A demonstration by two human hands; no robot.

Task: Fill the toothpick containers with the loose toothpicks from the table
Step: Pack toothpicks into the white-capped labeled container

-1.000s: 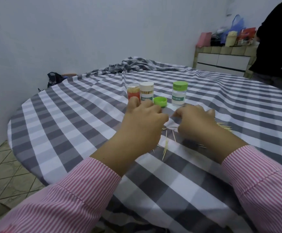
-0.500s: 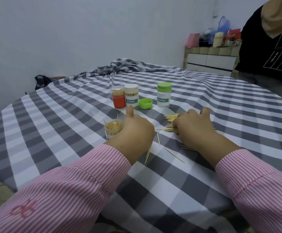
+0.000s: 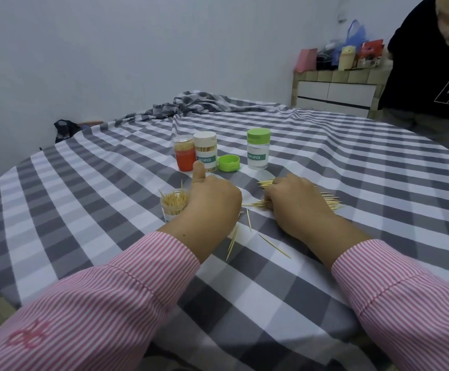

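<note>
right hand [image 3: 295, 202] grips toothpicks [image 3: 264, 184] lying sideways, tips left.

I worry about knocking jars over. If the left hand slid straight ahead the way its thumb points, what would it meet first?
Probably the white-capped toothpick jar just beyond the left hand; the orange jar stands close beside it. Depth is unclear.

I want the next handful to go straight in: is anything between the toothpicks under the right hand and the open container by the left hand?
Yes: the left hand sits between the toothpick pile under the right hand and the open container, beside its right side. The container's mouth is uncapped.
</note>
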